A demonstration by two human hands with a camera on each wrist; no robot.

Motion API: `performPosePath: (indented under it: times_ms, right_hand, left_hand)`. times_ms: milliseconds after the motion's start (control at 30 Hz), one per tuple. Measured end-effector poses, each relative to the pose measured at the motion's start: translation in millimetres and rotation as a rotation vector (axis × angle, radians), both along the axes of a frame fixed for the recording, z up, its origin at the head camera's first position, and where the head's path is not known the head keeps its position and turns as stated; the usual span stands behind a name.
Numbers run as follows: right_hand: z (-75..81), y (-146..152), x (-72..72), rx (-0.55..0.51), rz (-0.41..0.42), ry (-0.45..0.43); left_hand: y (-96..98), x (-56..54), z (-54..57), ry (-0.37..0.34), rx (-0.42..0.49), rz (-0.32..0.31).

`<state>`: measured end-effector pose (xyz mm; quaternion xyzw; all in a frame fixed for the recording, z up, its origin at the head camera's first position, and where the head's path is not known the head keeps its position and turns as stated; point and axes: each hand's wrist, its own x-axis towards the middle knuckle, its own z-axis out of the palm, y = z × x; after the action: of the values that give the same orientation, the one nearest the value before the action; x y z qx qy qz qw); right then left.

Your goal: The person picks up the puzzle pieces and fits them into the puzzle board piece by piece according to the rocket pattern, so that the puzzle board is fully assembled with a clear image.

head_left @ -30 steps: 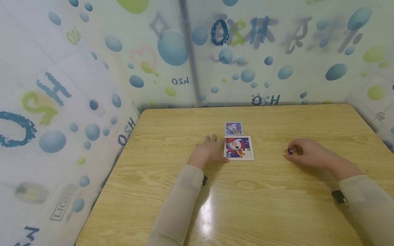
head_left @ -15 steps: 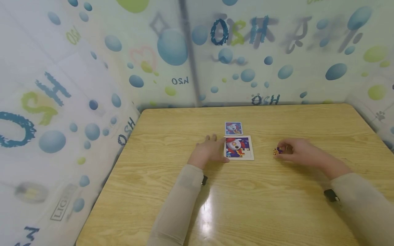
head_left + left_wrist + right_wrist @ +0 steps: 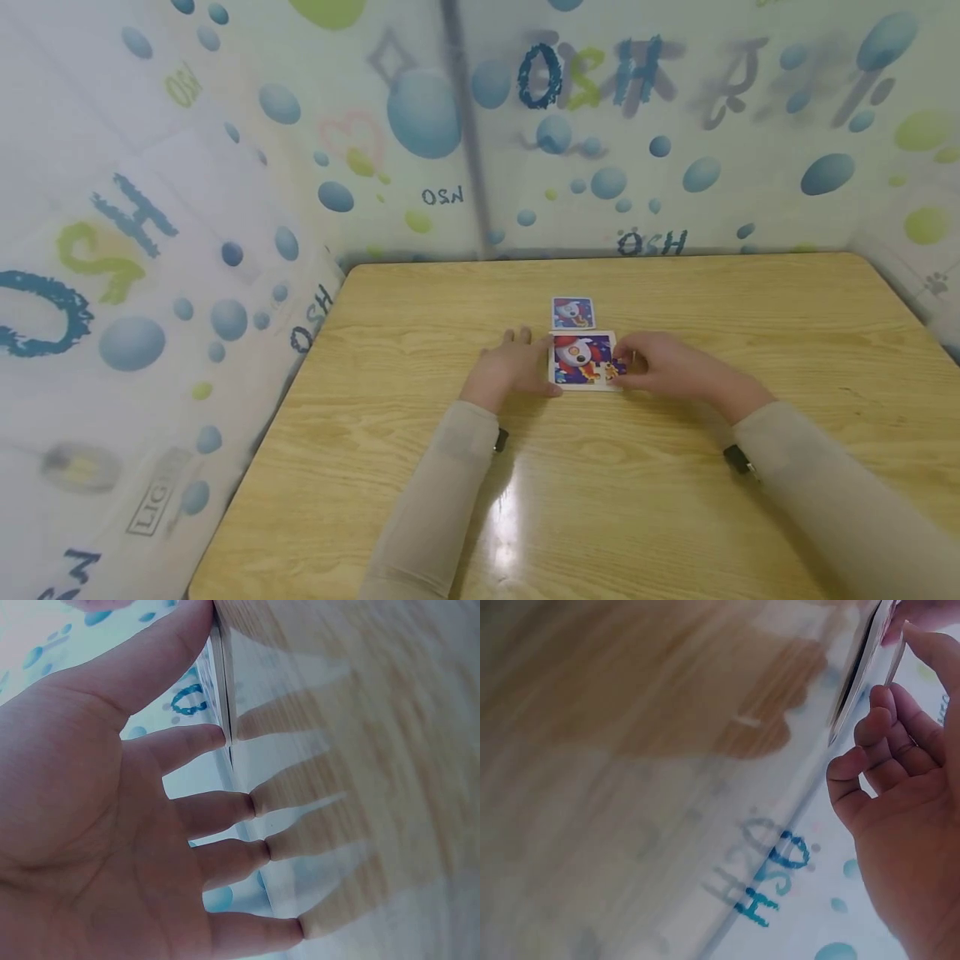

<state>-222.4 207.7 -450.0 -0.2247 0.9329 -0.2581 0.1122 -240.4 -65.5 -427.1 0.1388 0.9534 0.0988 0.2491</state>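
Observation:
A jigsaw puzzle [image 3: 576,353] with a white rim and a cartoon picture lies flat on the table. My left hand [image 3: 513,368] rests at its left edge, thumb and index fingertip touching the rim. In the left wrist view, the other fingers of the left hand [image 3: 150,817] are spread and straight, tips on the tabletop. My right hand [image 3: 671,367] pinches a purple and orange puzzle piece [image 3: 618,367] over the puzzle's lower right part. Seen edge-on in the right wrist view, the piece [image 3: 895,661] is between thumb and fingertips, tilted above the tray [image 3: 859,667].
A small card [image 3: 573,313] with the same picture lies just behind the puzzle. The wood-grain table [image 3: 420,333] reaches back to a wall [image 3: 600,192] printed with bubbles and letters. Another such wall [image 3: 150,275] runs along the left.
My right hand has moved left with the puzzle piece, from the bare table on the right to above the puzzle's right side. The left hand stays at the left edge.

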Motion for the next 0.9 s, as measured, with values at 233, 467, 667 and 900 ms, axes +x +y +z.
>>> performPosePath:
  times_ms: [233,467,667,900]
  right_hand:
    - [0.1,-13,-5.0,0.009,0.037,-0.024]
    - [-1.8,-17,-8.3,0.033,0.037,-0.039]
    - [-4.1,-18,-9.8,0.014,0.054,-0.033]
    - [-3.8,-18,-9.3,0.011,0.054,-0.048]
  left_hand:
    - [1.4,-1.0,-1.5,0.012,-0.009,-0.001]
    - [1.6,-2.2,-3.4,0.013,-0.021,-0.006]
    - [1.4,-2.7,-3.5,0.010,-0.023,-0.004]
    - [1.8,-1.8,-3.1,0.011,-0.031,-0.001]
